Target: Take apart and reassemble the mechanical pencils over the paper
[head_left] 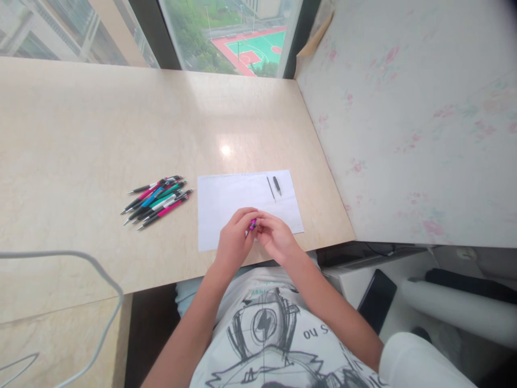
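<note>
Over the near edge of the paper, my two hands meet with the fingertips together. My left hand point(235, 237) is closed around a purple pen barrel point(252, 224), of which only a short shiny part shows between the fingers. My right hand point(279, 237) is closed too, its fingertips pinching at the barrel's end; what else they may hold is hidden. On the white sheet of paper point(230, 202) beyond them lie a thin dark pen refill point(271, 189) and a black pen tip section point(277, 186), side by side.
Left of the paper, several click pens point(157, 202) in pink, blue, green, white and black lie in a loose pile on the pale tabletop point(121, 129). A grey cable point(100, 269) loops at lower left. A flowered wall point(404, 118) bounds the right side, a window point(230, 32) the back.
</note>
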`<action>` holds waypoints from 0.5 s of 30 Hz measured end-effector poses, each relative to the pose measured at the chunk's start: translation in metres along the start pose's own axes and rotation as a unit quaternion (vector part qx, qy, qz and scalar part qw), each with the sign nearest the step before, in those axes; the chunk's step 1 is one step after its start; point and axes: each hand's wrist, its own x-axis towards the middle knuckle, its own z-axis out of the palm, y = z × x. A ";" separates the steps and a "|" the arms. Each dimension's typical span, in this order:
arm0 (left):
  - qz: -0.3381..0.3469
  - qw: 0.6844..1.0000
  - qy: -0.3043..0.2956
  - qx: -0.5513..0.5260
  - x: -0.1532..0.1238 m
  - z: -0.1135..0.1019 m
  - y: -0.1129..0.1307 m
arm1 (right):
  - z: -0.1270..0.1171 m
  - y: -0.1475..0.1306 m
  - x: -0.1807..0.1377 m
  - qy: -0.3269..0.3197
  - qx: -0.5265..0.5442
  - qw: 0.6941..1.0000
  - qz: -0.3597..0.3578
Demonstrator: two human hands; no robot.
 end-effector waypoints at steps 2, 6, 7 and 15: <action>-0.002 1.000 0.002 0.011 0.001 0.001 0.000 | 0.000 -0.002 -0.001 -0.013 -0.007 1.000 0.003; -0.013 1.000 0.019 -0.019 0.003 0.001 0.003 | 0.000 -0.006 -0.003 -0.029 -0.036 0.999 0.006; -0.019 0.999 0.028 -0.038 0.004 0.001 0.004 | -0.001 -0.007 -0.003 -0.033 -0.040 0.999 0.007; -0.076 0.984 0.083 -0.138 0.002 0.003 0.004 | 0.000 -0.011 -0.007 -0.069 -0.115 0.991 -0.018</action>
